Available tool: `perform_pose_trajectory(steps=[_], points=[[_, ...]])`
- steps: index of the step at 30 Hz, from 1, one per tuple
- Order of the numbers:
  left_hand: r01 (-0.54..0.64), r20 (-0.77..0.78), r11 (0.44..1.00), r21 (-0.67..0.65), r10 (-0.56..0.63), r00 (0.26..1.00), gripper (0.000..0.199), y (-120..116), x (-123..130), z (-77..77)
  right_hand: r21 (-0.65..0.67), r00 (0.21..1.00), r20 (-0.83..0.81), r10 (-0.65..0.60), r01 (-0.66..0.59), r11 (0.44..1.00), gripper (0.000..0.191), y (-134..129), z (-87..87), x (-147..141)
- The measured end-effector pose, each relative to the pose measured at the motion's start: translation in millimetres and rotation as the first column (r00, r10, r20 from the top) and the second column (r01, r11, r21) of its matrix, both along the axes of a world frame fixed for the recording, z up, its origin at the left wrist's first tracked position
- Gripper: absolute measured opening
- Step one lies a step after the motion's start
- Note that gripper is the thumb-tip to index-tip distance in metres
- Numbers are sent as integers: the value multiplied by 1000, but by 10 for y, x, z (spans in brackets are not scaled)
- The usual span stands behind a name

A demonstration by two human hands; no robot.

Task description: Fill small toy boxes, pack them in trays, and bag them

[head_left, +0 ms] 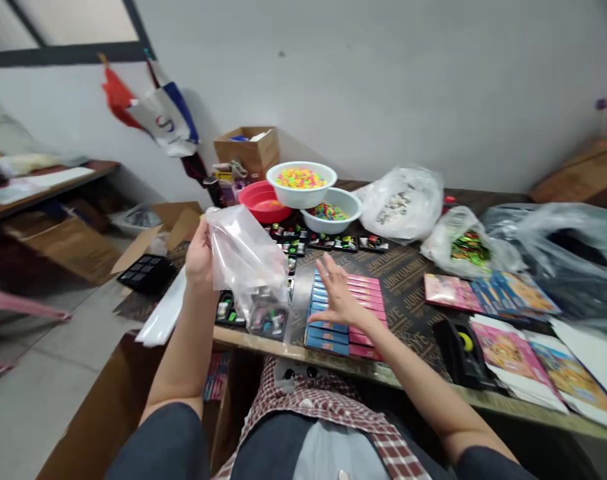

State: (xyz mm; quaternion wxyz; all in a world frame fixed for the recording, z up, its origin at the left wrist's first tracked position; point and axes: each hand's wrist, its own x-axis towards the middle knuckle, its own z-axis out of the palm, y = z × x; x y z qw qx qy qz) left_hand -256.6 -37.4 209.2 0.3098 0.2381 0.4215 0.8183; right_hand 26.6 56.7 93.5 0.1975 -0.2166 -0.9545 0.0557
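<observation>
In this room a pale wall (378, 80) stands behind a long desk (383, 373), and some cloth flags (158, 113) lean on the wall, near a cardboard box (247, 150). On the far part of the desk there are a red bowl (262, 202) and two white bowls (331, 210), and they are close together. The white bowls hold small colourful beads (301, 178).

The left hand (199, 257) is closed on the upper part of a clear plastic bag (246, 257) and holds it up. The lower end of the bag is over the front edge of the desk, and small dark packs (267, 319) are inside it. I cannot tell exactly what these packs are. The right hand (341, 297) is open with the fingers spread, just over a group of blue and pink boxes (344, 313), but I cannot tell if it touches them.

Small black trays (328, 243) lie in a row behind the boxes. More to the right are white plastic bags (401, 203), a black tape dispenser (461, 350) and printed picture cards (513, 357).
</observation>
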Motion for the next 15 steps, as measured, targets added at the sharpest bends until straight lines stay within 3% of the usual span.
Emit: perform_pose_trajectory(steps=[2, 3, 4, 7, 9, 11, 13, 15], points=[[72, 44, 997, -9, -72, 996, 31, 239, 227, -61, -37, 999, -34, -1, 0, 999, 131, -110, -5, -145], [95, 54, 995, -8, -95, 994, 31, 343, 326, -97, -59, 996, -86, -32, 27, 998, 127, -154, -8, -189], [112, 41, 994, -8, -111, 993, 32, 430, 422, -138, -83, 985, -155, -76, 64, 994, 116, -188, -5, -208], [181, -51, 983, 28, -180, 982, 48, 564, 765, -287, -181, 881, -402, -249, 190, 965, 53, -206, 69, -108], [256, -142, 963, 83, -243, 960, 68, 564, 1057, -409, -254, 797, -501, -338, 238, 937, 41, -158, 165, 44], [356, -260, 930, 94, -322, 910, 82, 548, 1359, -532, -304, 787, -517, -336, 198, 932, 39, -89, 259, 191], [469, -400, 883, 14, -425, 812, 94, 568, 1602, -622, -357, 839, -488, -239, 58, 932, 40, -22, 315, 282], [506, -482, 859, -78, -477, 735, 100, 647, 1743, -656, -468, 866, -478, -149, -107, 877, 45, 35, 320, 315]])
